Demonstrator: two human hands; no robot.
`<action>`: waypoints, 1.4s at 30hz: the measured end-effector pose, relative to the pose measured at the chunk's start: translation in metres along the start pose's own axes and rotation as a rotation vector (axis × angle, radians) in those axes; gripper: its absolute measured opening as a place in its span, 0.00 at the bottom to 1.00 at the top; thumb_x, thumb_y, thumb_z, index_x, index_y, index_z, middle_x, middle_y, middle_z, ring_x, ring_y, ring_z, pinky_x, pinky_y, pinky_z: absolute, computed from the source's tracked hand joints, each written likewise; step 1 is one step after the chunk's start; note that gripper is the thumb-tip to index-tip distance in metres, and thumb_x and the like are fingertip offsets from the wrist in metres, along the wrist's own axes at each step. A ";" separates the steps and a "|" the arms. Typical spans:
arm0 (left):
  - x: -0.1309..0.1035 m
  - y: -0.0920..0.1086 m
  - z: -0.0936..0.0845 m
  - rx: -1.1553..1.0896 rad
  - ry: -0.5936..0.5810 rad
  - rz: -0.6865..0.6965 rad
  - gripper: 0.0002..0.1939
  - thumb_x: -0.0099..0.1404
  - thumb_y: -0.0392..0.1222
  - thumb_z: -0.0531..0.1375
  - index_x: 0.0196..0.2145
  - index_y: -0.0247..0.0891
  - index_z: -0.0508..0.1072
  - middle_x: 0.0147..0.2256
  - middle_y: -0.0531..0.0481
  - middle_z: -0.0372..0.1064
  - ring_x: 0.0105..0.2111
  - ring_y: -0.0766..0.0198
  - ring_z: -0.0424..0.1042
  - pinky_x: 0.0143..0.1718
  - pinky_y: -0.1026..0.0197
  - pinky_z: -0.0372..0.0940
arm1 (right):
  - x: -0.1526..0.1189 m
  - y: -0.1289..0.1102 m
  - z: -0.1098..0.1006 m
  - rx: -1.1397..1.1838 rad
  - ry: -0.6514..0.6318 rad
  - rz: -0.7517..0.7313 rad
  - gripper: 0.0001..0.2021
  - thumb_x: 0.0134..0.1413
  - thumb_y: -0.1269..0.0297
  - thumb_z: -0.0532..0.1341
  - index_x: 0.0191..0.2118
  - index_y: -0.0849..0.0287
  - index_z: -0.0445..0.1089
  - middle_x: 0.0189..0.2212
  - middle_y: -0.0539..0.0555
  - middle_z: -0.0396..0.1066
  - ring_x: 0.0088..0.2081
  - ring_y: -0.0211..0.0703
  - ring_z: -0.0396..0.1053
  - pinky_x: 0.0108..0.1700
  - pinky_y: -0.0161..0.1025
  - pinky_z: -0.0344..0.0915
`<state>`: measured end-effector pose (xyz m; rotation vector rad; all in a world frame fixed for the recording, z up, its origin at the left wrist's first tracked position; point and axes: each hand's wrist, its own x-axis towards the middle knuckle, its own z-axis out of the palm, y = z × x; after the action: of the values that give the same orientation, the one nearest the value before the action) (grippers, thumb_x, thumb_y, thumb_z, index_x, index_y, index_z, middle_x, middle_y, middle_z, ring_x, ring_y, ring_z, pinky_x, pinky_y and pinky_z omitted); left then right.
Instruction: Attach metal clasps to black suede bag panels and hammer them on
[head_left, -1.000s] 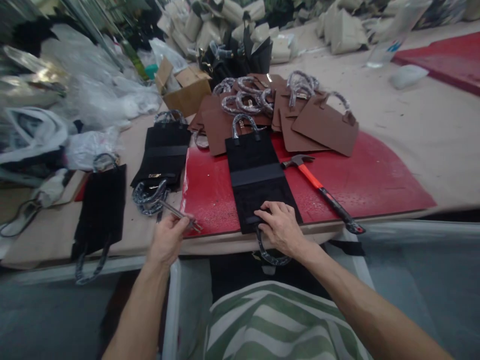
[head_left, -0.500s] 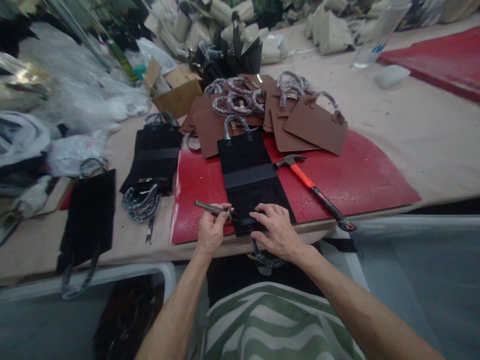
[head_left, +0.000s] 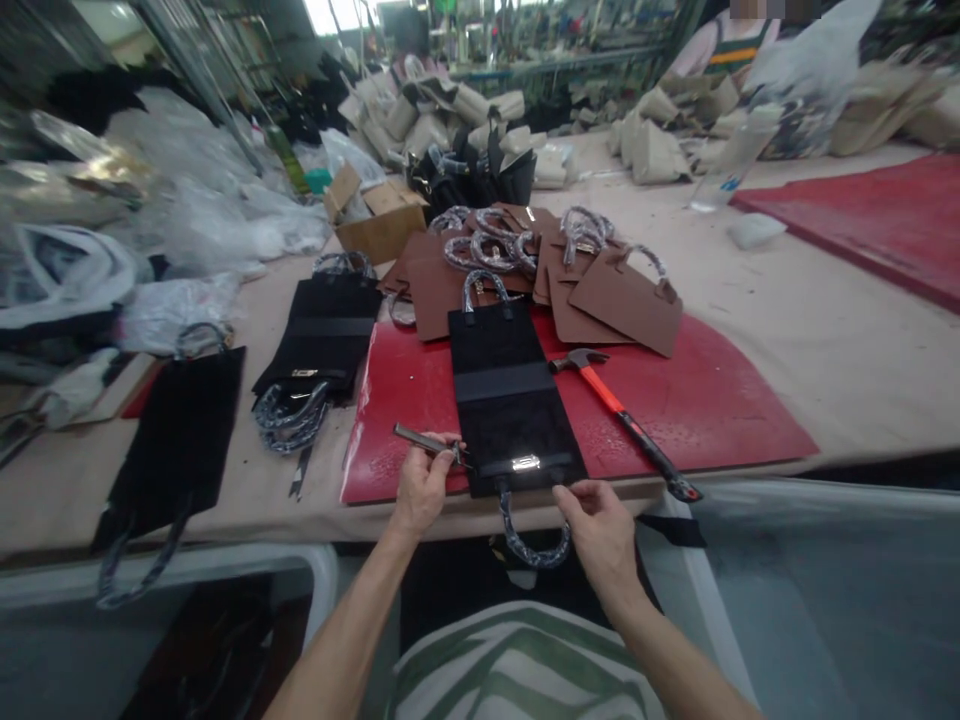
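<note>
A black bag panel (head_left: pixel 510 420) lies flat in front of me, with a plastic-wrapped handle at each end. Near its front edge a shiny metal clasp (head_left: pixel 526 463) shows. My left hand (head_left: pixel 426 485) grips a slim metal tool (head_left: pixel 417 437) whose thin tip points at the panel's left edge. With thumb and fingers together, my right hand (head_left: pixel 600 525) pinches the panel's front right corner by the base of the near handle (head_left: pixel 534 555), which hangs over the table edge. A claw hammer (head_left: pixel 622 420) with an orange and black grip rests to the right.
Under the panel is a red board (head_left: pixel 720 400). Brown bag panels (head_left: pixel 626 300) are piled behind it, beside a cardboard box (head_left: pixel 382 228). More black panels (head_left: pixel 319 330) lie on the left. Plastic bins (head_left: pixel 330 580) stand below the table edge. A person (head_left: pixel 720 45) is at the far right.
My right hand has moved from on top of the panel to its front right corner, uncovering the metal clasp. The left hand keeps the tool at the left edge. The view has tipped up.
</note>
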<state>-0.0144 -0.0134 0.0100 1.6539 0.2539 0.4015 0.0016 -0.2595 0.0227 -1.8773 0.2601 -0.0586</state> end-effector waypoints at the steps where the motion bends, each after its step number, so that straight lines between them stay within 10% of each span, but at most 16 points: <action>1: -0.001 0.000 0.000 0.013 0.002 0.010 0.12 0.67 0.47 0.60 0.43 0.37 0.69 0.44 0.41 0.75 0.44 0.56 0.77 0.46 0.54 0.72 | 0.002 -0.005 -0.001 -0.124 0.019 -0.169 0.17 0.50 0.47 0.66 0.28 0.57 0.68 0.24 0.52 0.69 0.27 0.46 0.67 0.34 0.45 0.65; 4: -0.002 0.001 0.000 0.046 0.005 0.039 0.11 0.68 0.45 0.59 0.44 0.37 0.69 0.45 0.41 0.75 0.44 0.57 0.77 0.48 0.55 0.71 | 0.011 -0.021 0.001 -0.360 -0.065 -0.605 0.12 0.60 0.54 0.60 0.37 0.58 0.72 0.36 0.58 0.72 0.40 0.52 0.69 0.46 0.49 0.64; 8: -0.002 -0.001 0.000 0.061 0.017 0.066 0.10 0.68 0.45 0.58 0.43 0.37 0.69 0.44 0.42 0.75 0.44 0.57 0.77 0.46 0.56 0.71 | 0.027 -0.034 0.022 -0.570 -0.376 -0.824 0.23 0.58 0.54 0.65 0.56 0.57 0.70 0.57 0.62 0.65 0.58 0.58 0.60 0.57 0.53 0.57; 33: -0.013 -0.002 -0.005 -0.067 -0.028 0.107 0.10 0.69 0.45 0.60 0.44 0.37 0.68 0.44 0.44 0.75 0.44 0.58 0.77 0.50 0.54 0.71 | 0.014 -0.032 0.042 -0.779 -0.452 -0.787 0.30 0.50 0.53 0.69 0.59 0.54 0.69 0.62 0.59 0.61 0.60 0.61 0.57 0.58 0.55 0.51; 42: -0.003 0.009 -0.004 -0.071 0.105 0.054 0.12 0.67 0.46 0.62 0.43 0.36 0.68 0.42 0.44 0.75 0.41 0.60 0.78 0.46 0.57 0.72 | 0.024 -0.030 0.035 -0.481 -0.443 -0.790 0.26 0.51 0.56 0.69 0.55 0.55 0.70 0.57 0.59 0.66 0.58 0.59 0.62 0.57 0.57 0.57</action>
<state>-0.0190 -0.0118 0.0186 1.5752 0.2706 0.5338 0.0354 -0.2233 0.0382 -2.3003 -0.8455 -0.1206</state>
